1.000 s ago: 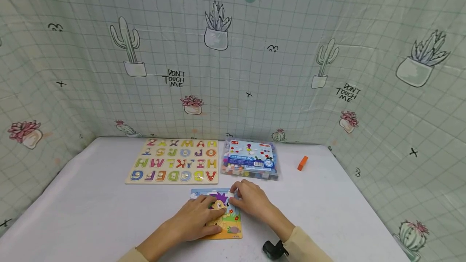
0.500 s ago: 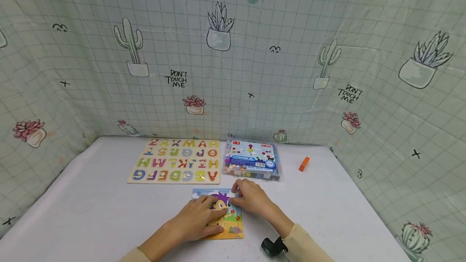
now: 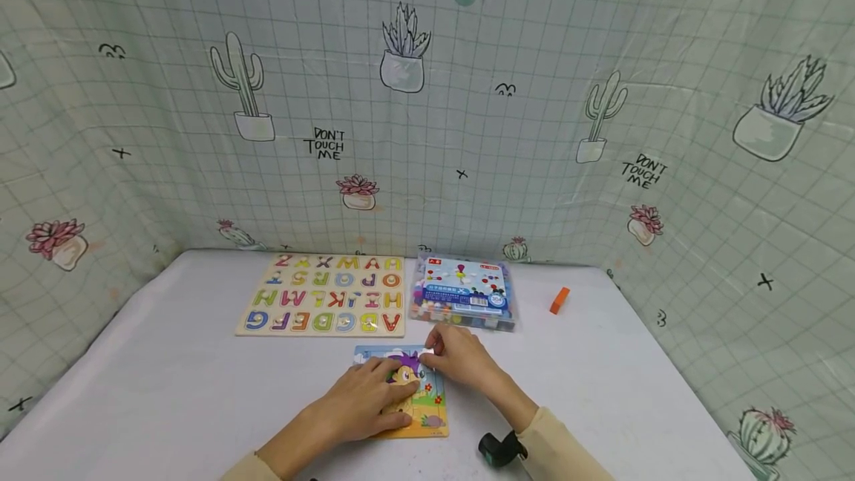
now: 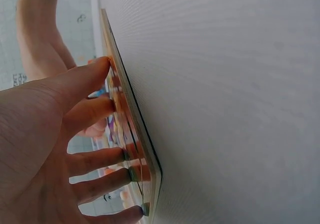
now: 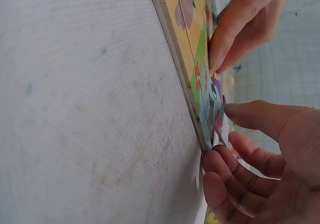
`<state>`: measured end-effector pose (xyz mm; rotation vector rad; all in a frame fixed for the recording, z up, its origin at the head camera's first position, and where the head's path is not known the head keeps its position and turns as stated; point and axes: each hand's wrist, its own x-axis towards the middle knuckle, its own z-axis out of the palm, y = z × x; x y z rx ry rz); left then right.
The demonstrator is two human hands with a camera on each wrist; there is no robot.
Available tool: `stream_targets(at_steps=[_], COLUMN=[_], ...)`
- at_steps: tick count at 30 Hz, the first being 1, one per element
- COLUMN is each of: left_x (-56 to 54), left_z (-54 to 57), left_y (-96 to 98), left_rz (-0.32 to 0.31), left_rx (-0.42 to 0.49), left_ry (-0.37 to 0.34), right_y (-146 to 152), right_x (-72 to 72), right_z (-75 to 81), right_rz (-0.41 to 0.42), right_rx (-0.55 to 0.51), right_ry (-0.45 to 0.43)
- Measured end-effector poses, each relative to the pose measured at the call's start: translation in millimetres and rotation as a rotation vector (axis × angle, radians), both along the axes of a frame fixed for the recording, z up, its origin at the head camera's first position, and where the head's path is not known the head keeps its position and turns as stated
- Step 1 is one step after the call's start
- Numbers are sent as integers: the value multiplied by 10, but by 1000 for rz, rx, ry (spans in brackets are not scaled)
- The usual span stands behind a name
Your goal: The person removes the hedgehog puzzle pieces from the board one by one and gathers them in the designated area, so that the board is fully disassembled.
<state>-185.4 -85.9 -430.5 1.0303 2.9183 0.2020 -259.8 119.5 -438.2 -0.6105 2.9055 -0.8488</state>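
Observation:
A small framed jigsaw puzzle [image 3: 434, 408] with a purple-haired cartoon animal lies flat on the table. My left hand [image 3: 364, 401] rests across its left part, fingers spread and fingertips [image 4: 131, 174] pressing on the picture, covering much of it. At the far right corner, my right hand [image 3: 461, 356] pinches a jigsaw piece [image 5: 218, 130] between thumb and fingers. That piece stands tilted up from the board in the right wrist view, one edge raised. Its picture side is mostly hidden by the fingers.
Behind the puzzle lie a wooden alphabet board [image 3: 320, 334] and a clear plastic box [image 3: 417, 312] of colourful parts. An orange block [image 3: 559, 300] sits at the right. A small black object [image 3: 499, 451] is beside the right sleeve. Patterned cloth [image 3: 454, 132] hangs behind the table.
My right hand has shifted slightly away from me at the puzzle's far right corner, its thumb moving up toward the edge. My left hand stays pressed on the puzzle.

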Motion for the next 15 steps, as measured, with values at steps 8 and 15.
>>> stream_targets(at_steps=[8,15], left_x=[-1,-5], left_z=[1,-1], left_y=[5,1], left_rz=[7,9], left_rx=[-11,-12], left_ry=[-9,-9], right_y=[22,34], right_x=[-22,-34], right_z=[-48,-55], right_rz=[-14,16], right_rx=[-53,-109], right_ry=[5,-28])
